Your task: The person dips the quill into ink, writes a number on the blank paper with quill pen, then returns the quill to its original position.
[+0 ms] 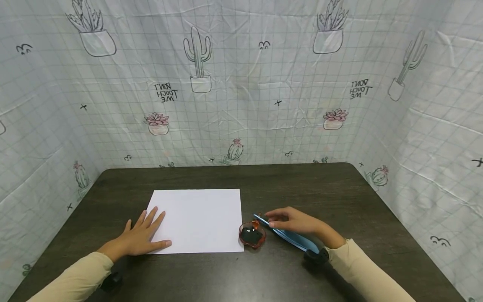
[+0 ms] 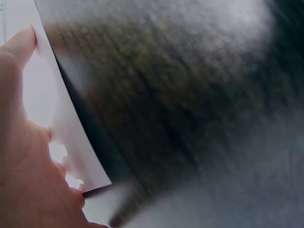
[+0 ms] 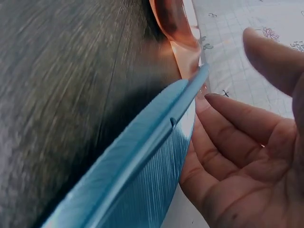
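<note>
My left hand (image 1: 141,238) lies with spread fingers on the left edge of a white sheet of paper (image 1: 200,220), which the left wrist view shows under the fingertips. To the right of the sheet is a small amber, flower-shaped dish (image 1: 261,243) holding dark liquid. A blue feather (image 1: 296,240) lies slantwise with its narrow end at the dish. Over the feather's upper part hovers my right hand (image 1: 296,220), fingers loosely bent. In the right wrist view the thumb stands apart from the fingers (image 3: 228,128), and the feather (image 3: 147,152) passes in front of them, not pinched.
A dark wooden table (image 1: 294,184) bears everything. A white grid-patterned cloth (image 1: 241,84) with cactus drawings hangs behind the table and at both sides. Black bands (image 1: 316,256) sit at the wrists, beside the beige sleeves.
</note>
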{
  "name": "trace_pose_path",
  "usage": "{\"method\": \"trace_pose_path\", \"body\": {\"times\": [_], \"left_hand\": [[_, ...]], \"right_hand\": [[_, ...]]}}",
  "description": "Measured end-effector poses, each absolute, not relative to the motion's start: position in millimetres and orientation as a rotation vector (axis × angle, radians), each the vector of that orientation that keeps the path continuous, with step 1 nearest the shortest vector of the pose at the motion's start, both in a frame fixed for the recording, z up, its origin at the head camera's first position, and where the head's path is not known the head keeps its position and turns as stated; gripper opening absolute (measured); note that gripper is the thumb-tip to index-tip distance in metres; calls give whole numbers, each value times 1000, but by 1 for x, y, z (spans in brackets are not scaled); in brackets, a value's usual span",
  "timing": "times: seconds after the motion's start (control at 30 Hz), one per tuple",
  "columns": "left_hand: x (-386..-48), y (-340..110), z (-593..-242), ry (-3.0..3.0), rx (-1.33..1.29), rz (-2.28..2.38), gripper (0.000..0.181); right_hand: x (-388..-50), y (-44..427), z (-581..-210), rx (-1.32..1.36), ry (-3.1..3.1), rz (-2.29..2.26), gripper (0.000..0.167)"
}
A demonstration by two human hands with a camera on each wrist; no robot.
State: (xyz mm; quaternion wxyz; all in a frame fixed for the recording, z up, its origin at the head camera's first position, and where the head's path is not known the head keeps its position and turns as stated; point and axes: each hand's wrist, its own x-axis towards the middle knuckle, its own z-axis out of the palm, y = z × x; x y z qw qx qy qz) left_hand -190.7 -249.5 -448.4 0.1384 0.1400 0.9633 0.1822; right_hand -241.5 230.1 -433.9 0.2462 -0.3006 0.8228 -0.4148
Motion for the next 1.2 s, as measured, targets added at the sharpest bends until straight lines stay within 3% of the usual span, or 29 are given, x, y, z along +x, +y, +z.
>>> {"method": "trace_pose_path", "body": {"times": [0.73, 1.2], "left_hand": [[-191, -250, -449, 2768, 395, 562, 99], [-195, -256, -459, 2787, 433, 587, 97]], "right_hand": [[-245, 211, -433, -743, 2400, -1163, 23], [-249, 213, -433, -743, 2403, -1174, 22]]}}
